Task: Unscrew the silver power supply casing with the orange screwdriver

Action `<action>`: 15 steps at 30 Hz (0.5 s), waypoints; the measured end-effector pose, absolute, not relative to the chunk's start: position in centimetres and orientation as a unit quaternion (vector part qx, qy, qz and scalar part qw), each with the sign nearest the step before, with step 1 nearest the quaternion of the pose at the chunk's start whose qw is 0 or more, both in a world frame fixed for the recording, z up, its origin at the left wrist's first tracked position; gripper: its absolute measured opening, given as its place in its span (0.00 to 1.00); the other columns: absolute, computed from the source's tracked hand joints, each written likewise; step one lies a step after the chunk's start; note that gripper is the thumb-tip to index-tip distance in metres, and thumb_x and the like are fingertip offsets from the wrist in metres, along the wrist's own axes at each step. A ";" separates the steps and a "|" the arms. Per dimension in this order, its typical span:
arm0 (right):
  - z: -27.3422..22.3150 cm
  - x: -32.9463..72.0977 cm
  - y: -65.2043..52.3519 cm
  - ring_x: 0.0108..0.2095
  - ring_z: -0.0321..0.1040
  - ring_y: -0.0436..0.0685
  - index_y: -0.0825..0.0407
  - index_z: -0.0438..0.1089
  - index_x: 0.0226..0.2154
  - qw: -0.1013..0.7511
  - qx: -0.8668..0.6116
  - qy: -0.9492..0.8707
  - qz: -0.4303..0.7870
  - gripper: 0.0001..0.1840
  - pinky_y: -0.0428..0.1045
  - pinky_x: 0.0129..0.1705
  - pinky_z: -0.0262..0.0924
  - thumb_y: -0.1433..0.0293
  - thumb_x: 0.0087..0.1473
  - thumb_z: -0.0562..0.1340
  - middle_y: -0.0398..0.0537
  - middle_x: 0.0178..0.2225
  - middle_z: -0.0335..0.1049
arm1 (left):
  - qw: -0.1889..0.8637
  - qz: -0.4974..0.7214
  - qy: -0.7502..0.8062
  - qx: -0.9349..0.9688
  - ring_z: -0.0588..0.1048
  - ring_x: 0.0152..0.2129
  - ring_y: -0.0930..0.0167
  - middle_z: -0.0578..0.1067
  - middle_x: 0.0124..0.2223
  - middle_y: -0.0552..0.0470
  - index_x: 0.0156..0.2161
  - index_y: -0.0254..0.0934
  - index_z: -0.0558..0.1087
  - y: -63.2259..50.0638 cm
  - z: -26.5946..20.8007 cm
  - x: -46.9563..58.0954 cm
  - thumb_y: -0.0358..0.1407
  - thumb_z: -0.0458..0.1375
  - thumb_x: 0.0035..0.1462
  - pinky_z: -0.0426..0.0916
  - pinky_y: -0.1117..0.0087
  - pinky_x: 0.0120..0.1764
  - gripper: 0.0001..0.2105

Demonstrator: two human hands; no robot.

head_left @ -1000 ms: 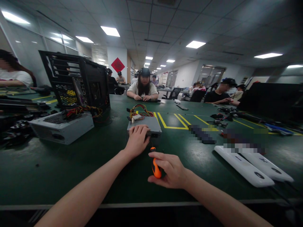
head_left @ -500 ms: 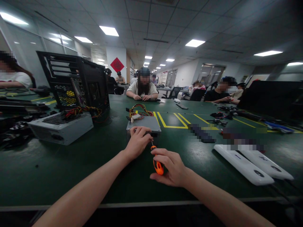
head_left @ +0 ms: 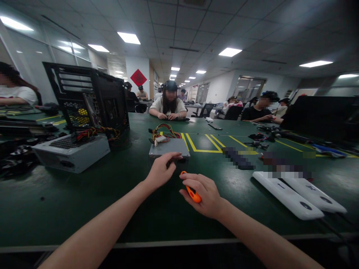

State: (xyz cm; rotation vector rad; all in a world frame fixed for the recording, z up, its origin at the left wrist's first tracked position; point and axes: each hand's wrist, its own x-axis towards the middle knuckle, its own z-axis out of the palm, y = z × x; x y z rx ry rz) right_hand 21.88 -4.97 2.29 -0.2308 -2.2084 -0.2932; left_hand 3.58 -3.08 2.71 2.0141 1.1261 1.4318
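- At a green counter (head_left: 134, 228), a worker's right hand (head_left: 203, 194) grasps an orange screwdriver (head_left: 194, 195), thumb below the handle and fingers above; the handle slants away toward the far left, and its shaft is hard to make out.
- The left hand (head_left: 161, 170) curves at the near side of a small grey power supply (head_left: 165, 147), fingers bent; from where I stand, I cannot tell whether it grips anything or touches the casing.
- The small grey power supply sits on the counter in the middle of the scene, beyond both hands, a white connector (head_left: 160, 139) and colored cables (head_left: 171, 130) bunched at its far side.
- To the left, a larger grey power supply (head_left: 91, 152) rests in front of a black computer case (head_left: 109, 101), which stands upright.
- To the right, two long white devices (head_left: 288, 196) lie side by side, near a blurred dark object (head_left: 238, 158).
- Yellow lines (head_left: 207, 151) mark the counter just beyond; at its far side, a co-worker (head_left: 168, 107) in a cap and pale top leans in, forearms on the surface.
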 end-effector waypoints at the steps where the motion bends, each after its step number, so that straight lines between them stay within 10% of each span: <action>1: 2.3 21.9 -4.9 0.35 0.70 0.54 0.53 0.59 0.38 0.437 -0.098 -0.887 -0.111 0.10 0.48 0.32 0.64 0.71 0.51 0.58 0.54 0.36 0.71 | 0.326 0.542 0.383 0.673 0.70 0.43 0.68 0.74 0.44 0.45 0.47 0.33 0.68 -3.1 3.0 3.6 0.30 0.48 0.53 0.60 0.63 0.49 0.16; 6: 2.3 21.9 -4.9 0.35 0.70 0.54 0.53 0.59 0.39 0.427 -0.094 -0.894 -0.100 0.11 0.48 0.32 0.63 0.71 0.52 0.57 0.54 0.37 0.71 | 0.669 0.551 0.257 0.427 0.69 0.47 0.67 0.71 0.49 0.41 0.46 0.30 0.68 -2.8 3.9 2.8 0.35 0.47 0.56 0.61 0.66 0.49 0.16; 15: 2.4 22.9 -4.4 0.40 0.65 0.56 0.52 0.58 0.48 0.481 -0.146 -0.852 0.147 0.17 0.52 0.36 0.64 0.65 0.55 0.50 0.54 0.45 0.62 | 0.597 0.528 0.313 0.517 0.65 0.18 0.80 0.67 0.22 0.58 0.27 0.34 0.66 -2.9 3.4 2.2 0.37 0.58 0.49 0.59 0.79 0.26 0.08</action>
